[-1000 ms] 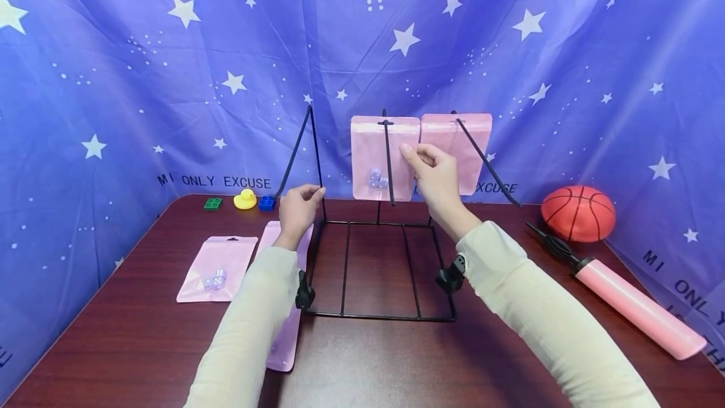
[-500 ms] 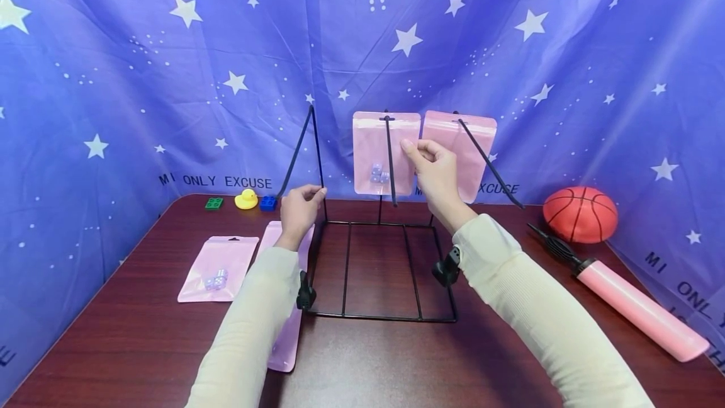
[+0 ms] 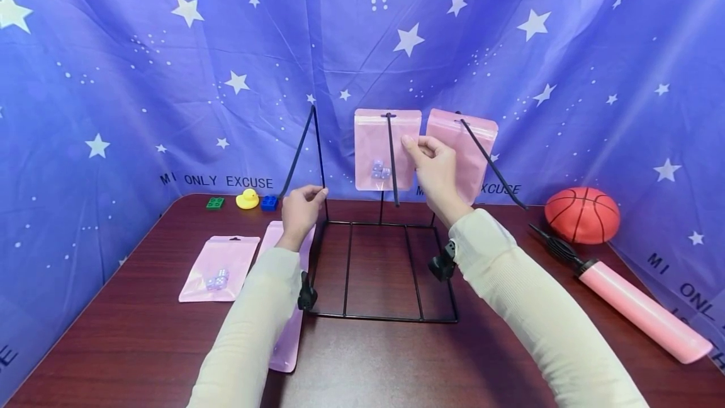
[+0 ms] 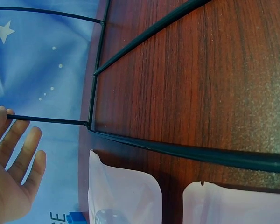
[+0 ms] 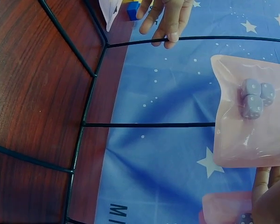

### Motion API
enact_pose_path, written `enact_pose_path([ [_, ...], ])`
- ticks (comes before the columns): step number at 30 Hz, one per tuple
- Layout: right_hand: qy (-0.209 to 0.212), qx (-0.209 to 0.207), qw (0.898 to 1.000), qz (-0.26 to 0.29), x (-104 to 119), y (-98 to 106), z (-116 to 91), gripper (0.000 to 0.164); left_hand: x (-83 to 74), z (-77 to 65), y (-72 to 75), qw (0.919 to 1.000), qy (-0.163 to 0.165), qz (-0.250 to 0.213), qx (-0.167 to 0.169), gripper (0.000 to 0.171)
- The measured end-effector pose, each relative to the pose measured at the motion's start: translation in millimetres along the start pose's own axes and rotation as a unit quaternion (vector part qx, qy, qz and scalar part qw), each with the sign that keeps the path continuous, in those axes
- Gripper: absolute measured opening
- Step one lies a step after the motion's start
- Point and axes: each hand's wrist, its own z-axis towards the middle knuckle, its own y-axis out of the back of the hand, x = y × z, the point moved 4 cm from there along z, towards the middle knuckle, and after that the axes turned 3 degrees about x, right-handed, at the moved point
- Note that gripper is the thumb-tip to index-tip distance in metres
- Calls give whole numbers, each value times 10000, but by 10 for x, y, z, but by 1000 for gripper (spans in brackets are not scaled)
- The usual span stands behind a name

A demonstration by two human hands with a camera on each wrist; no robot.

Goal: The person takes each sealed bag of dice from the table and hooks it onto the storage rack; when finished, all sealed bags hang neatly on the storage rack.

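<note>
My left hand (image 3: 301, 209) pinches the left upright of a black wire display rack (image 3: 382, 318) between thumb and fingers. My right hand (image 3: 437, 169) pinches the right edge of a pink zip pouch (image 3: 368, 143) whose slot is threaded on the middle prong. Dice (image 5: 253, 99) show through the front of this pouch. On the right prong hangs another pink pouch (image 3: 467, 165), tilted and partly behind my right hand. The left prong (image 3: 296, 153) carries no pouch.
Left on the table lie a pouch with dice (image 3: 218, 269) and a pink pouch (image 3: 286, 345) under my left forearm. Behind are a green block (image 3: 214, 203), rubber duck (image 3: 247, 199) and blue block (image 3: 269, 203). A toy basketball (image 3: 582, 215) and pink pump (image 3: 646, 313) stand right.
The middle pouch has risen a little and slid back along its prong, with my right hand following. The right pouch has tilted further. My left hand stays at the upright.
</note>
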Motion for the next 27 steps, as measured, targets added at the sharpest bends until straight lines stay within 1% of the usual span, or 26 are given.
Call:
enact_pose_path([
  [10,-35,-8,9999,-155,20,-8,-29,26,-24,-18,8,10000,67,8,28,30],
  [17,11,160,9989,-437,25,20,-63,29,-35,-24,15,10000,75,34,39,30],
  [22,-48,274,9977,-626,9,36,-86,33,-30,-19,15,10000,42,36,26,30],
  [27,-112,430,9972,-604,-14,54,-123,34,-32,-21,18,10000,56,39,50,30],
])
